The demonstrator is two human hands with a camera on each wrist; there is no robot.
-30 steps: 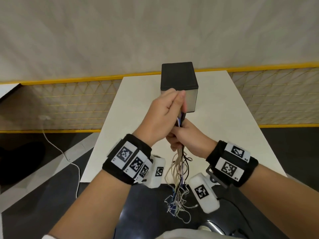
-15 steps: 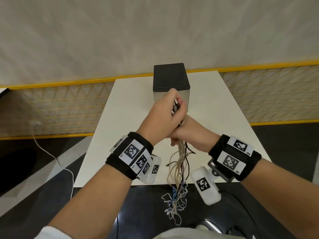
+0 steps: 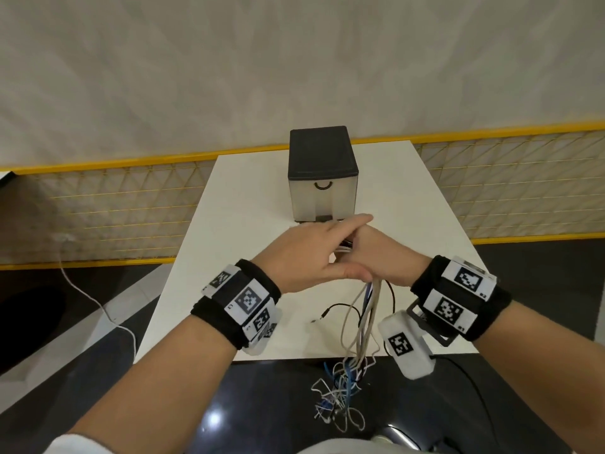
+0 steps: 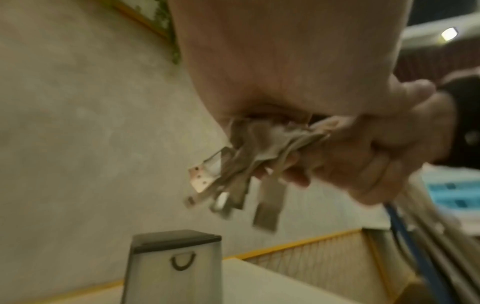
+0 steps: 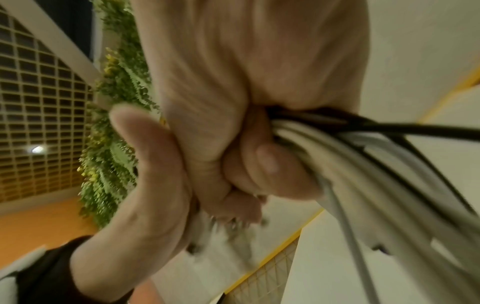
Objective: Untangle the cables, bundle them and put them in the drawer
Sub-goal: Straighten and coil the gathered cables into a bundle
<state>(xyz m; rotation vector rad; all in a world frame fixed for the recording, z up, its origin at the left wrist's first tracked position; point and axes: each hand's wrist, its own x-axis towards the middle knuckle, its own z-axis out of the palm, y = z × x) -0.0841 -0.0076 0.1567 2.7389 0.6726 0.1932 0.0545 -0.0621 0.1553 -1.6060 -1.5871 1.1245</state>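
Note:
A bundle of white, grey, blue and black cables [image 3: 366, 309] hangs from my right hand [image 3: 383, 257] over the table's front edge, its lower end a loose tangle [image 3: 340, 388]. My right hand's fingers [image 5: 259, 164] curl tightly round the cables [image 5: 363, 164]. My left hand [image 3: 314, 250] lies across the right fist with straight fingers. The plug ends [image 4: 228, 181] stick out below my left palm [image 4: 285, 61]. Just beyond the hands stands the small drawer box [image 3: 322, 194] with a dark lid, its drawer closed and its handle [image 3: 323, 185] facing me.
The white table [image 3: 248, 198] carries only the drawer box and a black cable end [image 3: 330, 309]. A yellow mesh fence [image 3: 114, 204] runs behind it. On the dark floor to the left trails a white cord [image 3: 98, 309].
Both hands have dropped from in front of the drawer box towards the table. My left fingers, earlier bunched at the cable ends, now lie straight over the right fist.

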